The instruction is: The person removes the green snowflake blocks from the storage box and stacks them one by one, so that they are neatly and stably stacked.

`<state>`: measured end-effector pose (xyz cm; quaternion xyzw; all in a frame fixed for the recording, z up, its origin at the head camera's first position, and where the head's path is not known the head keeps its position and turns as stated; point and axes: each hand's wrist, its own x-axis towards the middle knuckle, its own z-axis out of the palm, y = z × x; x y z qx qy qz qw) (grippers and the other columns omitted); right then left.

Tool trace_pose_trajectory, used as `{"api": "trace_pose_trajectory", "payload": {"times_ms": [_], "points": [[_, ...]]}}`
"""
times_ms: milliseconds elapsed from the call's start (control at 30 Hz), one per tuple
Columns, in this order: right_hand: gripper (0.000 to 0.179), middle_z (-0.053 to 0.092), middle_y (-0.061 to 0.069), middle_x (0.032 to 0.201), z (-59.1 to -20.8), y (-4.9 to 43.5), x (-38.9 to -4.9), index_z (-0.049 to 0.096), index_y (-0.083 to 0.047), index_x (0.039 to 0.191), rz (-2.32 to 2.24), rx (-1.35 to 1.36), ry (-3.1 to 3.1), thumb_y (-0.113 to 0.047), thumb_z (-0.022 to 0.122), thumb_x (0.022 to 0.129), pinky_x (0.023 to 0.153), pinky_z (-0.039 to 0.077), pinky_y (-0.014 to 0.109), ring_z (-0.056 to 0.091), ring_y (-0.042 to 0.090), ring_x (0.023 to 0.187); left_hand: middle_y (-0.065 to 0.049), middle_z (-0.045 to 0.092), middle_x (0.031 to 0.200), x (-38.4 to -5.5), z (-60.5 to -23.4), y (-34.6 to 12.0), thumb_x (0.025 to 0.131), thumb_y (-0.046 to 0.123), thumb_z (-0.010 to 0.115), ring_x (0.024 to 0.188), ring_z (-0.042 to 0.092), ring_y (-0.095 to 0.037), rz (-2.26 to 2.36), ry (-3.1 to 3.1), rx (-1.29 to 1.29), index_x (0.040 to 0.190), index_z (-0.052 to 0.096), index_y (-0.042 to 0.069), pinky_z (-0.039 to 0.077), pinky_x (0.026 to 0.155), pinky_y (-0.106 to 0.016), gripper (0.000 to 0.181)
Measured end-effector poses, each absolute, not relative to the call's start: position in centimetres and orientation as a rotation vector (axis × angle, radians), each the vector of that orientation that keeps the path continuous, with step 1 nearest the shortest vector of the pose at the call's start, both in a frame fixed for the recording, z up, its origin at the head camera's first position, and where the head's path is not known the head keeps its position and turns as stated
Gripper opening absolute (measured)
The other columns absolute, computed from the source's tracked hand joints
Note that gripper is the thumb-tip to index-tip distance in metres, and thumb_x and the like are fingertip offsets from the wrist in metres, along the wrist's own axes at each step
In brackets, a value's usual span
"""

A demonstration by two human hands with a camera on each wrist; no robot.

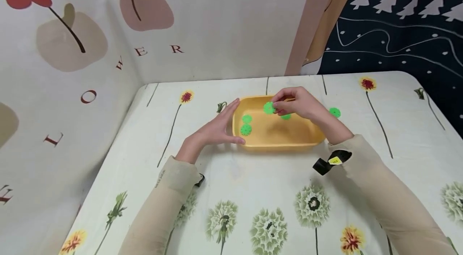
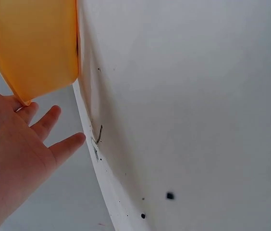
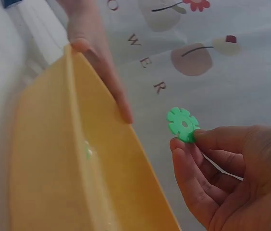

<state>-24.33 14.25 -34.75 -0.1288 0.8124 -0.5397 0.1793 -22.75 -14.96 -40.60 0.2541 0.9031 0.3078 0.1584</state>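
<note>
A yellow plastic tub (image 1: 289, 138) sits on the table. My left hand (image 1: 218, 128) rests against its left end with fingers spread, index finger near the back corner and thumb near the front corner. In the left wrist view, other fingers stretch out below the tub's wall (image 2: 34, 53). Above the tub, my right hand (image 1: 298, 104) pinches a bright green, notched plastic disc (image 1: 269, 107) between thumb and fingertips. The right wrist view shows the disc (image 3: 182, 124) with a small centre hole. Inside the tub lie two green discs (image 1: 246, 129) at the left and another green disc (image 1: 285, 117) below the right hand.
One more green disc (image 1: 334, 112) lies on the flower-print tablecloth (image 1: 235, 178), right of the tub. A printed white curtain (image 1: 224, 17) hangs behind and to the left. At the back right hangs a dark cloth (image 1: 394, 38) with white trees.
</note>
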Motion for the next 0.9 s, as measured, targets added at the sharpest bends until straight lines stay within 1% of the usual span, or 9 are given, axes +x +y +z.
{"api": "trace_pose_trajectory", "payload": {"times_ms": [167, 300, 467, 633, 767, 900], "points": [[0.028, 0.068, 0.002, 0.098, -33.9, 16.0, -24.3, 0.065, 0.002, 0.114, -1.566, -0.247, 2.342, -0.019, 0.066, 0.097, 0.077, 0.061, 0.023, 0.071, 0.011, 0.084, 0.011, -0.009, 0.169, -22.8, -40.7, -14.9, 0.075, 0.050, 0.084, 0.158, 0.001, -0.021, 0.870, 2.582, 0.716, 0.162, -0.004, 0.024, 0.021, 0.124, -0.053, 0.126], [0.031, 0.069, -0.005, 0.094, -33.6, 17.4, -24.4, 0.065, -0.001, 0.117, -1.518, -0.177, 2.405, -0.024, 0.066, 0.097, 0.076, 0.059, 0.019, 0.071, 0.010, 0.085, 0.010, -0.009, 0.169, -22.8, -40.7, -14.9, 0.075, 0.049, 0.084, 0.158, 0.000, -0.021, 0.868, 2.579, 0.716, 0.162, -0.005, 0.024, 0.020, 0.125, -0.053, 0.126], [0.036, 0.069, -0.014, 0.089, -33.8, 19.3, -24.7, 0.064, -0.002, 0.121, -1.501, -0.126, 2.457, -0.029, 0.066, 0.096, 0.077, 0.059, 0.018, 0.069, 0.006, 0.084, 0.008, -0.008, 0.170, -22.9, -40.5, -14.9, 0.076, 0.047, 0.084, 0.158, 0.000, -0.021, 0.875, 2.588, 0.724, 0.162, -0.004, 0.022, 0.019, 0.125, -0.052, 0.126], [0.041, 0.067, -0.019, 0.087, -34.1, 21.2, -24.7, 0.061, -0.001, 0.124, -1.522, -0.086, 2.478, -0.032, 0.065, 0.097, 0.078, 0.059, 0.017, 0.068, 0.002, 0.084, 0.008, -0.008, 0.170, -22.8, -40.4, -14.8, 0.075, 0.046, 0.085, 0.158, -0.001, -0.020, 0.883, 2.583, 0.725, 0.162, -0.004, 0.021, 0.018, 0.126, -0.051, 0.126], [0.040, 0.066, -0.022, 0.086, -34.7, 22.6, -24.5, 0.060, -0.001, 0.123, -1.554, -0.049, 2.507, -0.031, 0.064, 0.098, 0.077, 0.058, 0.016, 0.068, -0.002, 0.081, 0.008, -0.008, 0.170, -22.7, -40.4, -14.8, 0.075, 0.045, 0.086, 0.158, 0.000, -0.020, 0.886, 2.580, 0.725, 0.162, -0.003, 0.021, 0.018, 0.126, -0.051, 0.127], [0.035, 0.066, -0.024, 0.084, -35.5, 23.9, -24.3, 0.062, -0.005, 0.118, -1.600, 0.017, 2.508, -0.032, 0.064, 0.097, 0.075, 0.058, 0.014, 0.069, -0.002, 0.080, 0.008, -0.007, 0.170, -22.6, -40.4, -14.8, 0.075, 0.044, 0.086, 0.158, 0.000, -0.020, 0.886, 2.582, 0.719, 0.162, -0.003, 0.021, 0.018, 0.126, -0.050, 0.126]]}}
